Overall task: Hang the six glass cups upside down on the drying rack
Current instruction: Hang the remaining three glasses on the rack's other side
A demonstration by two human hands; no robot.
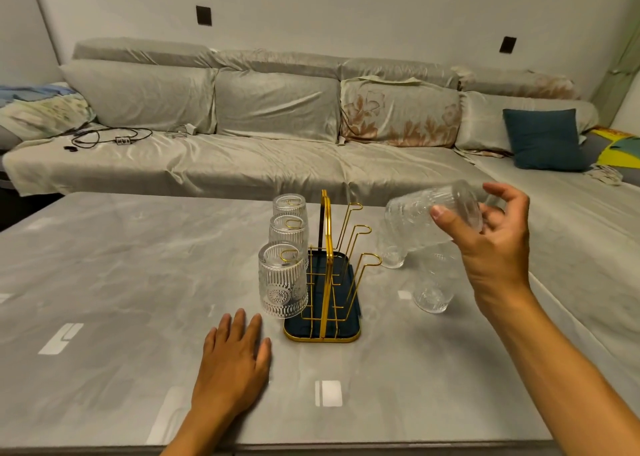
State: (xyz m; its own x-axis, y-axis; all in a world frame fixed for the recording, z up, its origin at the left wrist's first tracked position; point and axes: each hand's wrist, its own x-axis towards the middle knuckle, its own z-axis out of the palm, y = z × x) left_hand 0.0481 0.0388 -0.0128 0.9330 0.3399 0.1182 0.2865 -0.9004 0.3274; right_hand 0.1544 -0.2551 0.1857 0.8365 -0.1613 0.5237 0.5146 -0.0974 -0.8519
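- Head view: right hand point(491, 233) grips one glass cup point(436, 214), thumb on the near wall, fingers curled round the base end; the cup is tilted on its side, mouth toward the drying rack point(323, 275), and held in the air to the right of the rack, clear of the prongs.
- Two more cups, far table cup point(393, 256) and near table cup point(431, 294), stand on the table point(121, 265) right of the rack, below the held cup.
- Rack's left side: three cups hang upside down on prongs, namely rear hung cup point(289, 206), middle hung cup point(289, 232), front hung cup point(282, 280).
- Rack's three right prongs point(360, 258) are bare.
- Left hand point(235, 358) lies flat and open on the table, holding nothing, just left of the rack's near corner.
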